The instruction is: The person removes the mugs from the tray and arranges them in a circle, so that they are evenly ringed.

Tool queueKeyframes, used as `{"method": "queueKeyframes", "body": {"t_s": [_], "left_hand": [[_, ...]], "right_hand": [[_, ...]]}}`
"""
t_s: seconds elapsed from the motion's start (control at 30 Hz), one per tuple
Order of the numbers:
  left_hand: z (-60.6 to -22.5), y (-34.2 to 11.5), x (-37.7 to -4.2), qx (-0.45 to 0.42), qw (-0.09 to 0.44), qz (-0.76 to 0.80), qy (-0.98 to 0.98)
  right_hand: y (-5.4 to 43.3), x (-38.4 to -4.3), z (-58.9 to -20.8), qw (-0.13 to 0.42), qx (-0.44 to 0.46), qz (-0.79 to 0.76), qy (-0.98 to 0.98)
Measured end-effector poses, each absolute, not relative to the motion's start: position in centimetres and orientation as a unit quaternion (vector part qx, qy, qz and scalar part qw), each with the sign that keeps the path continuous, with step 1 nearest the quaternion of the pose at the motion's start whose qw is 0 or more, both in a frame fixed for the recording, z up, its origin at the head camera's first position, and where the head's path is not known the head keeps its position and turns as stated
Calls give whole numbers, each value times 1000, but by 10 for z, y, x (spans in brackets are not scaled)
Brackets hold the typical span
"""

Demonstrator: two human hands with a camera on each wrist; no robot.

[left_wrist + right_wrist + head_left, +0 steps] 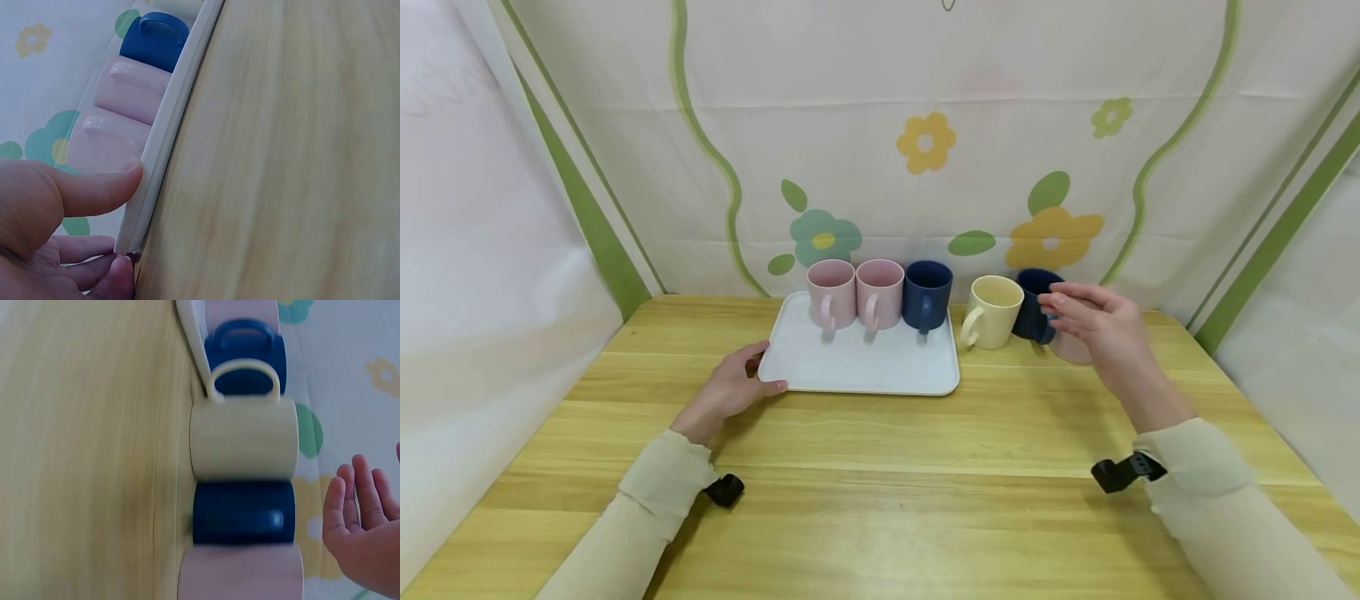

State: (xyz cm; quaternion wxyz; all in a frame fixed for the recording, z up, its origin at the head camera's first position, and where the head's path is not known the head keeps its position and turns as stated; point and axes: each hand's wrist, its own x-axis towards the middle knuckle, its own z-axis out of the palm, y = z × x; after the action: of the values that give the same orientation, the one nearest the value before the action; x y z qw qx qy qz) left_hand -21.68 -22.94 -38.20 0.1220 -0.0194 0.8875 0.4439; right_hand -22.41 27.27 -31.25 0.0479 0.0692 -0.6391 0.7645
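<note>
A white tray lies on the table, its front left corner held by my left hand. In the left wrist view the thumb rests on the tray's rim, and the other fingers bend at the corner. Along the tray's back stand a pink mug, a second pink mug and a navy mug. Right of the tray are a cream mug, another navy mug and a partly covered pink mug. My right hand hovers over these last two, holding nothing.
Behind the mugs hangs a white curtain with printed flowers. More white cloth encloses the sides. The wooden table stretches from the tray to the near edge of the view.
</note>
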Motion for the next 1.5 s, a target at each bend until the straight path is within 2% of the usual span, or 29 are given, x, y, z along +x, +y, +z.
{"method": "queueKeyframes", "body": {"t_s": [0.7, 1.07, 1.5], "left_hand": [[-382, -225, -218, -17, 123, 440, 889], [-382, -227, -219, -14, 113, 430, 895], [-383, -228, -220, -18, 114, 433, 894]], "right_hand": [[172, -237, -322, -46, 67, 682, -727], [147, -248, -330, -109, 70, 680, -722], [127, -265, -344, -143, 12, 723, -676]]}}
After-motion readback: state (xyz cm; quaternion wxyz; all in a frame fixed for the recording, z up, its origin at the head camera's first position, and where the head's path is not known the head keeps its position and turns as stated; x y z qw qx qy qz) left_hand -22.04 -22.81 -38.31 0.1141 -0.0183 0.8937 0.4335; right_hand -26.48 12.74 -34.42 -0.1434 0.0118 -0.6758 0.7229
